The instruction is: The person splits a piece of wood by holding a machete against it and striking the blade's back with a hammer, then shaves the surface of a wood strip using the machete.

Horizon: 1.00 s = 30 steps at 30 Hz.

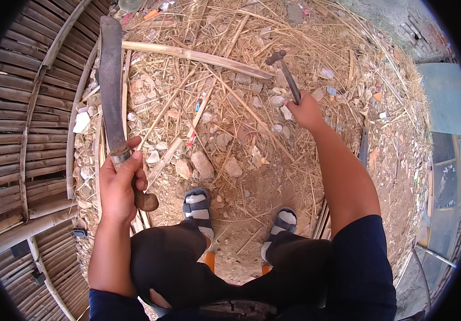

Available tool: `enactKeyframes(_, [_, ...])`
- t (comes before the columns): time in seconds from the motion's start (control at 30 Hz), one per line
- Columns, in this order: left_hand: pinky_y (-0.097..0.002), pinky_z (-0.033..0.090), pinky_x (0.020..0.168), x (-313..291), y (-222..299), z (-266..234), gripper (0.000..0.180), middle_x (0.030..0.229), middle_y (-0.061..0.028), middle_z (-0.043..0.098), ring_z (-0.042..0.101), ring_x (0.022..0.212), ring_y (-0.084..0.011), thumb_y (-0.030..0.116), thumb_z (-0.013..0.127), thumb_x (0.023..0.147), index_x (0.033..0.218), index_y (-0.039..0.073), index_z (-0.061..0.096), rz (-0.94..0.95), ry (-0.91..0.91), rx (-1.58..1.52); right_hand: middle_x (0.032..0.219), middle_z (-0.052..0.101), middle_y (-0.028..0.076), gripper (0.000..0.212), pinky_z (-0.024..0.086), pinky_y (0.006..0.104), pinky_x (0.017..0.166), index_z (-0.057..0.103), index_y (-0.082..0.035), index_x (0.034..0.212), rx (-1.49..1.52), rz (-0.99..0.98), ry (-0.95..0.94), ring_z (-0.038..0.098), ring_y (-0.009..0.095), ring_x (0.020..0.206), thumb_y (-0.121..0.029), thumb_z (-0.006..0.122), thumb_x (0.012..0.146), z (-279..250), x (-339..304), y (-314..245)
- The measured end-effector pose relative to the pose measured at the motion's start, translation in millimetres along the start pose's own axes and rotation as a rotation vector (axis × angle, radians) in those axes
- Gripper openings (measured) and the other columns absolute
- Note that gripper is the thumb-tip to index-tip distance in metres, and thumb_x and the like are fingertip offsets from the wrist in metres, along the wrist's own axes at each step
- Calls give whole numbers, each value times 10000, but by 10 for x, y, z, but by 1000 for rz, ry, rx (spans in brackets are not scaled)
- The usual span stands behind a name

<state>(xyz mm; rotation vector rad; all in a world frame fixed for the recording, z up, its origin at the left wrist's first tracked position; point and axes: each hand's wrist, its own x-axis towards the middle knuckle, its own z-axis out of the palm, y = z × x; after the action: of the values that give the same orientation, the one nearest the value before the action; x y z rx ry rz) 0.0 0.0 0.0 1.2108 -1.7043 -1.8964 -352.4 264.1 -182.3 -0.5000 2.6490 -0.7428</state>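
Note:
My left hand (119,187) is closed round the handle of a machete (111,85). Its long, dark, slightly curved blade points away from me, beside the bamboo wall, and the wooden handle ends in a rounded knob below my fingers. On the other side, my right hand (306,111) grips a hammer (289,77) by its dark handle. The small metal head is up and away from me, over the straw-covered ground. Both tools are held apart from each other. A pale split bamboo strip (198,58) lies between them on the ground.
A bamboo slat wall (11,139) runs along the left. Straw, stones (202,165) and litter cover the dirt around my sandalled feet (197,206). At the right stand bluish panels (444,101); a concrete surface (396,27) is at the far right.

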Motion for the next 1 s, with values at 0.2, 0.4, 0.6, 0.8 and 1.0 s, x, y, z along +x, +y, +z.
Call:
enactKeyframes(0.2, [-219,389,510,575,-155,-131,383,695,10,541,482,548,-71,168,678,973,1312,9,599,-12,216,4,924,710,228,409,530,516,808,612,-9,1071,-116,-87,51,689,436,911,-312,780,854,501,1025,97])
enactKeyframes(0.4, [-218,405,518,688,-191,-413,371,733,6,528,473,560,-71,167,658,980,1312,13,597,23,432,-95,1035,706,226,432,529,499,876,610,-16,1155,-67,-281,62,679,430,1001,-203,807,819,858,1601,-124])
enactKeyframes(0.6, [-216,392,510,631,-218,-465,358,686,11,536,477,534,-70,150,661,978,1304,14,601,-3,405,-11,1022,708,229,366,534,516,881,593,-23,1097,-355,-213,-29,681,435,999,-195,789,840,999,1608,-280])
enactKeyframes(0.8, [-216,382,506,388,-228,-504,349,675,10,556,482,522,-66,127,672,978,1296,4,596,-7,298,32,930,697,238,305,526,518,810,598,-17,1023,-217,-264,16,681,438,924,-200,777,858,711,1002,-442])
enactKeyframes(1.0, [-226,396,495,117,-254,-460,246,707,10,574,490,526,-66,145,721,951,1146,21,636,-1,221,-16,880,678,248,311,512,508,767,608,-11,963,-107,-253,53,676,439,889,-212,800,823,-1,-68,-444])
